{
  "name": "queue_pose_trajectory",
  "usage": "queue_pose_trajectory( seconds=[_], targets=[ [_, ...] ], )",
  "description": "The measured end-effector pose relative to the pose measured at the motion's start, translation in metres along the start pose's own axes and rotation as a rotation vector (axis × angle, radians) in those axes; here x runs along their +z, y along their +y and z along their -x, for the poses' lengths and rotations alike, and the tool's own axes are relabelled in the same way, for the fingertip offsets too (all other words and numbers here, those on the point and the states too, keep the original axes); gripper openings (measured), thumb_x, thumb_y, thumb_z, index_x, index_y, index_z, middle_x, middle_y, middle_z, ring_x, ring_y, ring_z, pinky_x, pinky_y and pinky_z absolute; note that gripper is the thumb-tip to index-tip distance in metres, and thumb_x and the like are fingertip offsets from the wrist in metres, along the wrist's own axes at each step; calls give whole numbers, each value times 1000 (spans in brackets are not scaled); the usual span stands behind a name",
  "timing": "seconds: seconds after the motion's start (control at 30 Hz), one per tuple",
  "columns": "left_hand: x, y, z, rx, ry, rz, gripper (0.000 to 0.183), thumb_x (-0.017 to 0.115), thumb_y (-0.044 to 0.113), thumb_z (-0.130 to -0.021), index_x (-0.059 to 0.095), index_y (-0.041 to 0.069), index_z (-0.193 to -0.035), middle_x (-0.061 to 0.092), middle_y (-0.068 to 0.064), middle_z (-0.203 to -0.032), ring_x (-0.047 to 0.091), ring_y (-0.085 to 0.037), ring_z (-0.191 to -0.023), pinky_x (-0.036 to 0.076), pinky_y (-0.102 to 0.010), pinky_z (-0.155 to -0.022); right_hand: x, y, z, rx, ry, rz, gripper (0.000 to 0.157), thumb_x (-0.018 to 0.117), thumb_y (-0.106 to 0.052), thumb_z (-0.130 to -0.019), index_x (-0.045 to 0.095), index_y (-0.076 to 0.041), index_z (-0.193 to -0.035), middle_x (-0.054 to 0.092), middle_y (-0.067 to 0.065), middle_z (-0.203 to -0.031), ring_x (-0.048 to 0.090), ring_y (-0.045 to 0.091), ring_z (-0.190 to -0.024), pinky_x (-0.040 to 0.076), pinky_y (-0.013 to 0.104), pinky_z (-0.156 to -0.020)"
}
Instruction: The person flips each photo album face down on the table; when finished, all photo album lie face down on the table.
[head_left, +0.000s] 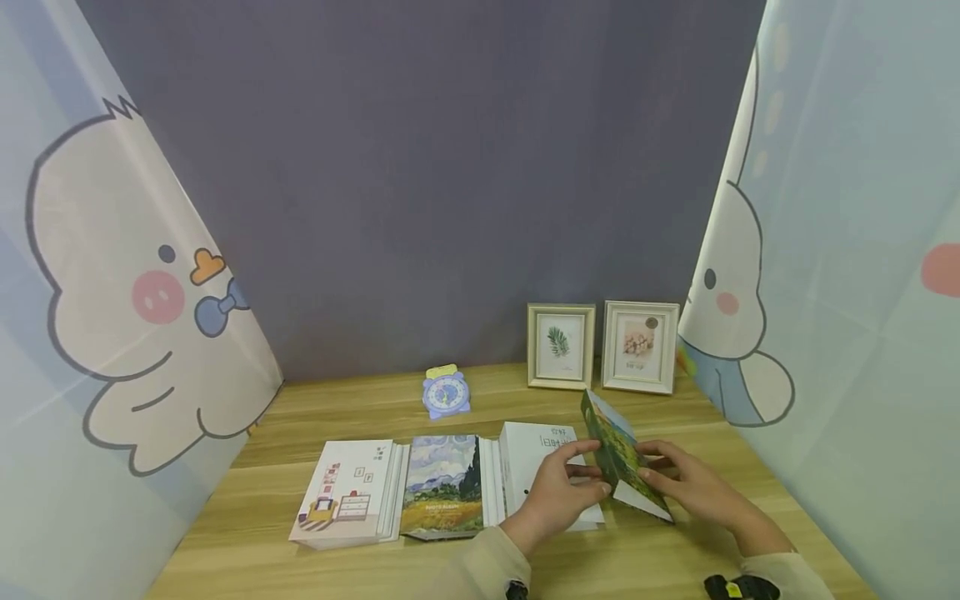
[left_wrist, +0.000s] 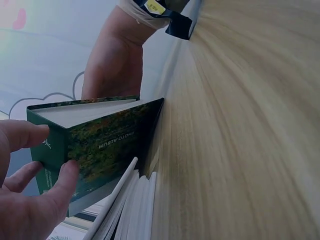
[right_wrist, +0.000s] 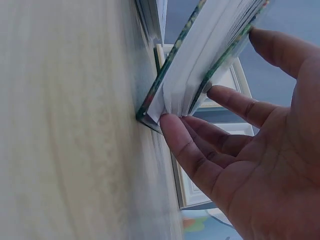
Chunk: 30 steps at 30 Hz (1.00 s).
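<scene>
A small photo album with a green spine and a painted landscape cover stands tilted, partly spread, at the right of the table. My left hand holds it at the spine; in the left wrist view its thumb presses near the front cover's edge and a fingertip lies on the spine. From the opposite side my right hand grips the pages' edge. In the right wrist view the thumb is at the white pages, with fingers along the cover's edge. A thick white album lies partly hidden behind the left hand.
Left of the white album lie another landscape-covered album and a white one with an armchair drawing. Behind them is a blue toy clock. Two picture frames stand at the back right, before a dark curtain.
</scene>
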<state>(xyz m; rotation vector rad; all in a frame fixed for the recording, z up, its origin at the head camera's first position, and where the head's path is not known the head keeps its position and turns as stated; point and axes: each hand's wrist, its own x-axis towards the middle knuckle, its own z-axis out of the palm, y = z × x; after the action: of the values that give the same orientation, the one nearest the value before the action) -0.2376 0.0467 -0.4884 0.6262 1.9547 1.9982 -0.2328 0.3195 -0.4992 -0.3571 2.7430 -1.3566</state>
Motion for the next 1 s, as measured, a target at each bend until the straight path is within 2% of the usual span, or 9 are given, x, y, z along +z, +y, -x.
queue_pose_trajectory(
  seconds=[0.1,0.23,0.3,0.37,0.5,0.57,0.8,0.9,1.0],
  targets=[
    [1,1,0,-3,-3,24,55,78,2,-93,62,20,-142,56,-7,-133,68,-24,-111,60,-27,-85,1,0,0,-26,-6,-18,53,62,-38,-107,52,-6,-148,53,25,-147,59,46,-125,59,49,-89],
    [2,2,0,17,-21,46,54,77,-1,-92,64,19,-140,58,-4,-131,68,-23,-111,59,-27,-89,1,1,-1,-84,-29,-100,49,59,-29,-110,50,2,-147,53,29,-144,61,42,-120,61,38,-84],
    [2,3,0,36,-30,56,54,77,-2,-91,64,18,-139,59,-3,-131,68,-23,-111,59,-26,-91,1,2,-1,-108,-45,-153,47,56,-24,-111,48,5,-147,52,31,-142,62,37,-119,62,35,-84],
    [3,4,-1,62,-38,61,54,78,-3,-90,65,16,-139,58,-1,-140,68,-22,-113,58,-27,-94,1,2,-2,-122,-68,-210,45,53,-21,-112,46,7,-147,51,31,-142,63,28,-119,62,35,-86],
    [3,5,-1,100,-67,66,54,78,-2,-90,65,16,-139,47,4,-157,66,-18,-117,56,-32,-99,0,3,-2,-164,-113,-268,43,44,-18,-115,42,10,-147,48,35,-143,63,8,-118,61,35,-90],
    [4,6,-1,118,-85,58,55,78,-1,-90,64,16,-140,44,4,-160,64,-18,-123,55,-34,-102,-1,3,-2,-181,-128,-286,41,41,-17,-115,42,11,-146,47,37,-143,62,2,-118,60,33,-92],
    [6,8,-1,144,-109,95,55,77,-3,-91,63,16,-141,39,0,-164,57,-20,-135,52,-34,-105,-1,1,-2,-228,-170,-304,40,36,-14,-116,42,14,-144,47,37,-143,60,2,-121,58,31,-94],
    [6,8,-3,158,-114,105,54,77,-4,-91,62,15,-140,38,-1,-164,58,-20,-133,52,-35,-106,-1,-1,-3,-244,-154,-296,39,37,-12,-115,44,16,-143,50,37,-141,61,4,-119,59,32,-92],
    [6,7,-3,167,-113,97,54,77,-4,-91,62,14,-141,38,-1,-164,59,-19,-132,52,-35,-105,-1,-3,-3,-247,-104,-256,39,42,-12,-114,47,15,-142,56,35,-136,63,4,-114,60,32,-88]
  ],
)
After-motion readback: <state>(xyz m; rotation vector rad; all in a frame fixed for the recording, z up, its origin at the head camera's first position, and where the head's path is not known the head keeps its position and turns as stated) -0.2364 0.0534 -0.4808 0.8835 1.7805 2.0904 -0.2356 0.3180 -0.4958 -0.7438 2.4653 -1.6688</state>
